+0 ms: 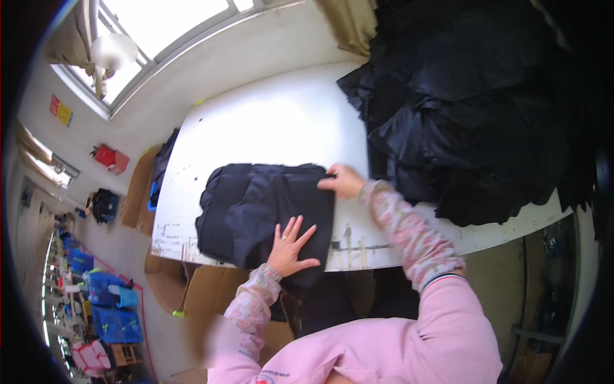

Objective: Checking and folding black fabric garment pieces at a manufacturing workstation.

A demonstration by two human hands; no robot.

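A black fabric piece (256, 205), roughly rectangular with a few creases, lies on the white table near its front edge, one corner hanging over. My left hand (293, 248) rests flat on its lower part with the fingers spread; a ring shows on one finger. At the fabric's upper right corner, my right hand (345, 182) pinches the edge between thumb and fingers. Patterned pink sleeve covers wrap both my forearms.
A large heap of black fabric pieces (460, 121) covers the right side of the white table (268, 115). Cardboard boxes (211, 291) stand below the front edge and by the left side. Blue crates (115, 323) line the floor farther left. A window is at the back left.
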